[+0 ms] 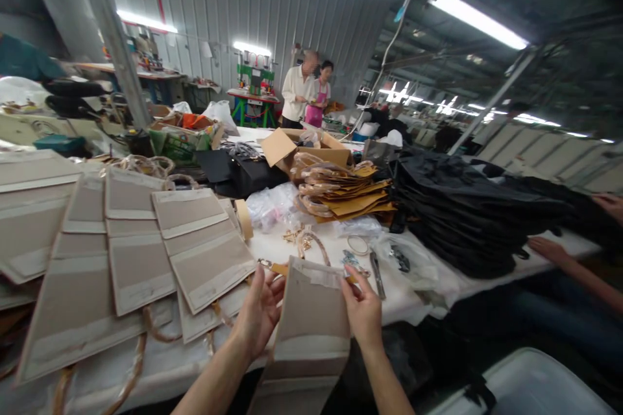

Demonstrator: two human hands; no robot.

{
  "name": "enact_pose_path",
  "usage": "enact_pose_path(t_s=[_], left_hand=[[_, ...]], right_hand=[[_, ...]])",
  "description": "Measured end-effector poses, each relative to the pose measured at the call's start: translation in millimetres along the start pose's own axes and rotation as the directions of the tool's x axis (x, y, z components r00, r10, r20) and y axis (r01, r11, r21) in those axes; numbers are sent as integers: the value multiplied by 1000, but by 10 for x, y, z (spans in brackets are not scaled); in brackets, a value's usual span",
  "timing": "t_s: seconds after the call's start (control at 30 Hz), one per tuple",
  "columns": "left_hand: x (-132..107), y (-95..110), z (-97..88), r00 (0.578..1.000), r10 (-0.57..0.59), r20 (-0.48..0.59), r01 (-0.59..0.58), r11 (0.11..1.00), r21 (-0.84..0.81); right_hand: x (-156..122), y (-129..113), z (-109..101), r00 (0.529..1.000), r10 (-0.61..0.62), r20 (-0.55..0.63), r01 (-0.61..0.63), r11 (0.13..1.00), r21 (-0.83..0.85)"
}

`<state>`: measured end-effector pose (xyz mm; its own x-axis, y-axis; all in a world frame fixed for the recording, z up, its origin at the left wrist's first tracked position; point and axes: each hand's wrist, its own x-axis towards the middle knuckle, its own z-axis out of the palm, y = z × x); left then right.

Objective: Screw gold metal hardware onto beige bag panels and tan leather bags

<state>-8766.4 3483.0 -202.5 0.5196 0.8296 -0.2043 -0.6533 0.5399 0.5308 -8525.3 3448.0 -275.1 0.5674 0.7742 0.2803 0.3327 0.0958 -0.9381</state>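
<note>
I hold a beige fabric bag panel [311,324] upright at the table's near edge. My left hand [257,311] rests against its left side with the fingers spread along the edge. My right hand [363,311] pinches the top right corner, close to a clear plastic strip at the panel's top. Just behind the panel lie metal clasps, a looped strap [311,243] and scissors [377,272] on the white table [413,298].
Several similar beige panels [141,253] fan out on the left. A stack of tan pieces [350,198], a cardboard box [296,146] and piled black bags [467,214] sit farther back. A co-worker's hands [549,249] show at the right. Two people stand in the distance.
</note>
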Motion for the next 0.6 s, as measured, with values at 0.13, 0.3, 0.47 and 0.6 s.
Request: enact_pose_path(t_s=[0.13,0.3,0.47,0.6], left_hand=[[82,8,-3,979,65,-196,4,944,330],[285,11,-288,927,66,-369,105,899,426],[354,56,-381,904,145,-402,110,830,547],[394,110,-415,901,159,-404,109,818,565]], right_hand=[[-114,83,176,991,-132,-4,132,990,41],[-133,88,343,999,-30,29,28,996,82],[-28,157,258,992,-20,122,5,993,117],[311,313,-155,993,76,-95,-65,991,116]])
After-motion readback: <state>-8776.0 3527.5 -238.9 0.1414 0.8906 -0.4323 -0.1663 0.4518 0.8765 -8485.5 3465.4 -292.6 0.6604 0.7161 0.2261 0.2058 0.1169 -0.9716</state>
